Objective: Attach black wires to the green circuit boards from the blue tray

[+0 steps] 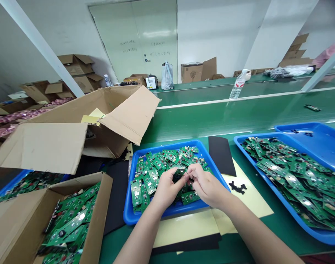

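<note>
Both hands meet above a blue tray (128,205) heaped with green circuit boards (150,179). My left hand (168,187) is closed on one circuit board (179,173), whose dark upper edge shows between the fingers. Pinched together, the fingers of my right hand (204,183) touch the near side of that board; a small dark bit shows by them, too small to name. To the right of my right hand, small black pieces (238,187) lie on a pale yellow sheet (255,200).
A second blue tray (287,220) of boards stands at the right, overlapping an additional blue tray (324,143). At the left are a cardboard box (106,198) of boards and a large open carton (46,143). Black foam sheets (221,156) flank the middle tray. A water bottle (238,86) stands behind.
</note>
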Tool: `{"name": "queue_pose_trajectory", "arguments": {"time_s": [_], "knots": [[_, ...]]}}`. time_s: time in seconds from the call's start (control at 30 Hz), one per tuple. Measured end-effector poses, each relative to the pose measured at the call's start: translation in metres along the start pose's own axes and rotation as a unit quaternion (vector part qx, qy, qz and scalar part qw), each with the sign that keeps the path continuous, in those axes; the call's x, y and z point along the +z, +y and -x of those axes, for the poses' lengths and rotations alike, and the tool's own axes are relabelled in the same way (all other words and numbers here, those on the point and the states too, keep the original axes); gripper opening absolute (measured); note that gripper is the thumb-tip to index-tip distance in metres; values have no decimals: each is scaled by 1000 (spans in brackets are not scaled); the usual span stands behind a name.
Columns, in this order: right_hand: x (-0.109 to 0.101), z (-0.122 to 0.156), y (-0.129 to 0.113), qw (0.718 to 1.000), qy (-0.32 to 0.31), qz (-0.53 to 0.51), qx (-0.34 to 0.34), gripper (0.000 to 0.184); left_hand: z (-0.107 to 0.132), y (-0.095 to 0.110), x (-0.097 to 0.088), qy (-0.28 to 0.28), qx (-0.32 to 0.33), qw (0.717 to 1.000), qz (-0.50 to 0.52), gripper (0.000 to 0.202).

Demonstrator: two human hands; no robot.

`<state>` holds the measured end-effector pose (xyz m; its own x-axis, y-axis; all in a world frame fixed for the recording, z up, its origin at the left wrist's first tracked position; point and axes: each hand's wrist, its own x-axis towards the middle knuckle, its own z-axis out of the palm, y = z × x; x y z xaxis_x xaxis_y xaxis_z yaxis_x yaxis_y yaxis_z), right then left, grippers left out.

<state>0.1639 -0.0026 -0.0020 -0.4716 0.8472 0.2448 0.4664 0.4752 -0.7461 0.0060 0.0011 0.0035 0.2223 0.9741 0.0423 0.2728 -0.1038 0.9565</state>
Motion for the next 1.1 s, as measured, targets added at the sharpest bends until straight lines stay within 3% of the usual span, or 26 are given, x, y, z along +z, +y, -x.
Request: {"name": "queue_pose_trajectory", "arguments": {"time_s": [0.27, 0.5, 0.63, 0.8, 0.97, 1.1], "knots": [[3, 3, 3, 997, 73, 2, 8, 38, -1, 1, 0, 88, -7, 996, -15, 19], [-6, 15, -10, 974, 110, -190, -58, 47, 6, 9, 0, 42, -21, 995, 84, 19], [-5, 19, -15, 970, 102, -214, -54, 48, 10, 9, 3, -2, -34, 993, 117, 21], [-7, 17, -10, 982, 99, -143, -76, 51, 11, 13, 3, -6, -45, 991, 127, 22], [-15, 9, 4, 959, 168, 3, -228, 58, 14, 18, 0, -134, -134, 964, 184, 28], [-14, 3, 11, 953, 155, 88, -244, 58, 15, 21, -4, -115, -145, 958, 220, 29]]}}
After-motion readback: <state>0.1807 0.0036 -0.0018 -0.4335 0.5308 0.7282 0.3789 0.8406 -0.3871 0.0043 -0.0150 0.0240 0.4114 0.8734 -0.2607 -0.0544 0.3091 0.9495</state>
